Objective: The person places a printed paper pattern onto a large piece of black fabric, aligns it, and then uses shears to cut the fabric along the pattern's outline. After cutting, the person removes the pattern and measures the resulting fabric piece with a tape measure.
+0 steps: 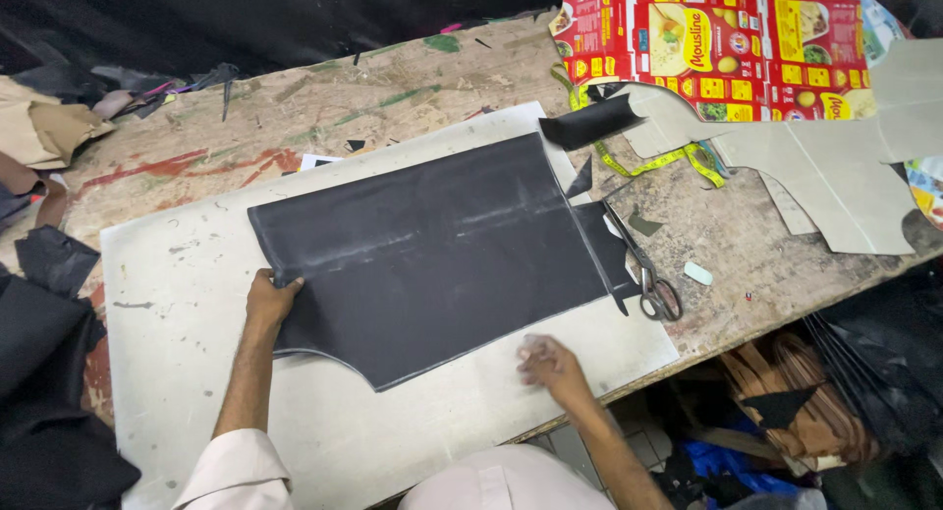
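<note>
My left hand (269, 301) pins the 9 o'clock edge of the cut black fabric panel (432, 255), fingers pressed down on it to stop sliding; it lies flat mid-desk on a pale grey board (177, 304). My right hand (550, 365), blurred, rests at the panel's 5 o'clock edge on the board, seemingly holding something small and pale, but I cannot tell if it's clamped. Metal scissors (648, 274) lie closed at 3 o'clock, grey cardboard pattern pieces (835, 176) at 2 o'clock on the worn wooden desk (747, 245).

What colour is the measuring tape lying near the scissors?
The measuring tape is yellow-green; the head view, the only one, shows it.
</note>
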Motion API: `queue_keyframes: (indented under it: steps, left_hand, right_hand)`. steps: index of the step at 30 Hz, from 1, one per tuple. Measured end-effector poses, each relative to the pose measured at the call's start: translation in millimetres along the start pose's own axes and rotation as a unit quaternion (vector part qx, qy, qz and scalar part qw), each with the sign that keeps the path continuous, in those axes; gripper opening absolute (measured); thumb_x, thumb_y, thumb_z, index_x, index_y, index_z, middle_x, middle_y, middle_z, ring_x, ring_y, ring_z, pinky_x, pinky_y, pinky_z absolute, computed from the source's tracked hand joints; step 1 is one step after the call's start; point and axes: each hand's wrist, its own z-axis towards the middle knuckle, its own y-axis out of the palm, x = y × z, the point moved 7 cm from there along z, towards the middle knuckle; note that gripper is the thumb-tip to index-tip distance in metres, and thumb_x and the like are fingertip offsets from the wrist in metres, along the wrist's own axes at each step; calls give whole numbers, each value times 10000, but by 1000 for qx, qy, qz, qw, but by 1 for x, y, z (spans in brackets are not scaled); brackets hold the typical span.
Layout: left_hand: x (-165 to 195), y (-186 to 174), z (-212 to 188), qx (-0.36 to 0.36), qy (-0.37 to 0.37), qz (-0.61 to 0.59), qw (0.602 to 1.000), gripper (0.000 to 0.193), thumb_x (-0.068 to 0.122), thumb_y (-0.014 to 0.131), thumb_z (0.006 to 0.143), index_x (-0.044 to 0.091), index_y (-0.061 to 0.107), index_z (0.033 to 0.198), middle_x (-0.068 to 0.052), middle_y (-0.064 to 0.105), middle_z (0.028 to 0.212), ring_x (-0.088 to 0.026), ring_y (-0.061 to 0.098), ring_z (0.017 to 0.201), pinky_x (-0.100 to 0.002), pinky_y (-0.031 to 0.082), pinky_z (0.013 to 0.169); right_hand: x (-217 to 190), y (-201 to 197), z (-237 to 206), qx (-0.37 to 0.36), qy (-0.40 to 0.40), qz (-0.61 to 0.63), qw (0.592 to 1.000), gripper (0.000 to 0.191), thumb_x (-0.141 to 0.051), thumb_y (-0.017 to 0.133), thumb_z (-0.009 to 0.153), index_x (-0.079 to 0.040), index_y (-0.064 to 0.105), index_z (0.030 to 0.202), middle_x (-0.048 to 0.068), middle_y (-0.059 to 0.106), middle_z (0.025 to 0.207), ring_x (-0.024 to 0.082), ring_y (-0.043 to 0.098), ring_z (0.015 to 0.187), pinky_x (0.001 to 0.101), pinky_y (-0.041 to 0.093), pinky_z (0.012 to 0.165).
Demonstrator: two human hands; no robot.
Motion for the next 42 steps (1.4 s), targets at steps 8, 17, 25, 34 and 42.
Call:
queue_keyframes:
  steps: [8, 17, 25, 34, 42]
  left_hand:
    - [-2, -3, -22, 40, 15, 52, 998, 759, 364, 732, 924, 15, 378, 1496, -291, 669, 1245, -467, 652, 1145, -554, 509, 967]
    - [-89, 6, -34, -52, -36, -189, 980, 572, 254, 520, 1051, 9, 325, 1529, -288, 588, 1359, -401, 627, 1185, -518, 500, 981]
    - [-68, 8, -55, -4, -30, -18, 999, 791, 194, 667, 957, 20, 220, 1586, -344, 550, 1393, -483, 594, 1250, -536, 475, 1054]
    - [15, -59, -9, -43, 89, -244, 965, 1057, 197, 929, 672, -16, 356, 1534, -157, 722, 952, -132, 627, 565, -274, 416, 357]
    - [98, -220, 30, -14, 287, -101, 952, 1193, 98, 959, 669, 14, 313, 1668, -211, 677, 1217, -145, 554, 616, -300, 433, 423]
  right_hand:
    - [-125, -85, 37, 311, -263, -467, 785, 532, -304, 818, 874, 34, 645, 1246, 279, 658, 1126, 415, 661, 1050, 488, 553, 835]
    - [-134, -82, 65, 282, -133, -480, 820, 482, -402, 807, 886, 25, 672, 1065, 264, 703, 1024, 434, 692, 993, 523, 543, 876]
    - [-157, -68, 59, 179, -37, -491, 852, 661, -564, 780, 828, 23, 692, 1118, 267, 728, 1021, 409, 707, 961, 504, 557, 843]
    - [-161, -54, 59, -75, 26, 10, 997, 446, -423, 774, 965, -3, 629, 997, 23, 615, 775, 55, 470, 484, 200, 351, 375]
    - [-51, 14, -6, -80, 94, 144, 982, 512, -335, 781, 765, 14, 678, 1126, 93, 749, 985, 187, 713, 898, 399, 596, 746]
